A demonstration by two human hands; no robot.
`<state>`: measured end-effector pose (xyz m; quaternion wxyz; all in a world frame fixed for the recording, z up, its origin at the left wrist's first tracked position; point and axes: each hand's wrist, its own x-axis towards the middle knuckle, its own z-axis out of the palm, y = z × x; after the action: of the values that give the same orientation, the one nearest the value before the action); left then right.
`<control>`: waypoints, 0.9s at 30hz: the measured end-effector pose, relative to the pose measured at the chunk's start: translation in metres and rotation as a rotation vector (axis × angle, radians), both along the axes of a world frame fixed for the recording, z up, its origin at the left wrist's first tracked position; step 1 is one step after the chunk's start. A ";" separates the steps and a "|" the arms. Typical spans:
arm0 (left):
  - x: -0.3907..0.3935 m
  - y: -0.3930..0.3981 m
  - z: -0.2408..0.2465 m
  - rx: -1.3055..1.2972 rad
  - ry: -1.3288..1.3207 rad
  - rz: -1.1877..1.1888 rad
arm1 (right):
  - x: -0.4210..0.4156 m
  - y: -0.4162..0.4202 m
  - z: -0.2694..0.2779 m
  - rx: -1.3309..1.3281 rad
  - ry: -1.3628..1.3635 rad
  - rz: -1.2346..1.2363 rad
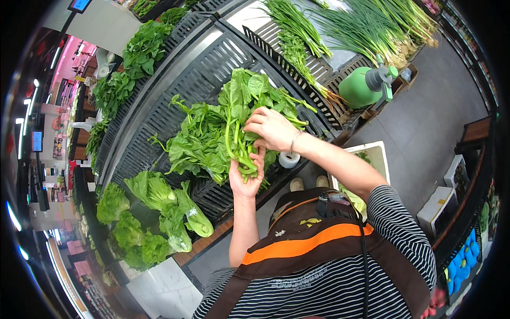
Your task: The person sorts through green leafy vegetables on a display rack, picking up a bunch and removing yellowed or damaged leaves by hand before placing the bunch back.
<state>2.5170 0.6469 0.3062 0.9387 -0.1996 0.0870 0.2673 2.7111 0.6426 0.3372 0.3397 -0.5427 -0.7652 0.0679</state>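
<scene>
A bunch of leafy greens with thick green stems (236, 127) is held upright in front of me. My left hand (248, 175) grips the lower stem ends from below. My right hand (271, 128), with a thin bracelet at the wrist, has its curled fingers on the right side of the same stems; whether it grips them is not plain. Behind and left of the bunch, a pile of similar greens (199, 139) lies on the black slatted display shelf (139, 135). A white roll of tape (289, 159) rests at the shelf's edge, just below my right wrist.
Lettuces (149, 231) sit at the lower left. A green pump sprayer (360, 87) stands on the right, beside black crates (310, 85) with scallions (370, 32). A white foam box (382, 159) is on the floor near my right forearm. More leafy greens (145, 48) line the upper left.
</scene>
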 end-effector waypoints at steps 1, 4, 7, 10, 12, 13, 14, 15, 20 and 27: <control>0.000 0.001 0.004 -0.023 0.019 -0.036 | 0.005 0.008 -0.002 -0.052 -0.027 0.036; -0.005 0.003 -0.002 0.062 0.093 -0.043 | 0.012 0.009 -0.004 0.001 -0.029 0.063; -0.005 0.002 -0.007 0.052 0.045 -0.018 | 0.014 -0.002 -0.007 0.106 0.036 0.004; -0.005 0.002 -0.008 0.026 0.005 -0.017 | 0.010 -0.016 -0.012 0.151 0.125 -0.059; -0.005 0.001 -0.006 0.006 -0.013 -0.026 | 0.010 -0.025 -0.009 0.167 0.168 -0.086; -0.005 0.001 -0.005 -0.004 -0.017 -0.030 | 0.010 -0.029 -0.007 0.179 0.189 -0.104; -0.005 0.001 -0.004 -0.014 -0.021 -0.035 | 0.010 -0.033 -0.006 0.191 0.210 -0.123; -0.005 0.001 -0.003 -0.014 -0.021 -0.040 | 0.009 -0.037 -0.007 0.168 0.246 -0.151; -0.005 0.001 -0.004 -0.032 -0.070 -0.024 | 0.020 -0.076 0.003 -0.161 0.606 -0.275; -0.003 -0.001 -0.010 0.018 -0.051 -0.049 | 0.090 -0.212 -0.077 -0.983 0.095 -0.879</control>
<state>2.5137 0.6460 0.2957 0.9486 -0.1957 0.0653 0.2400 2.8015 0.4307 0.2606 0.0818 -0.8928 -0.3365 0.2881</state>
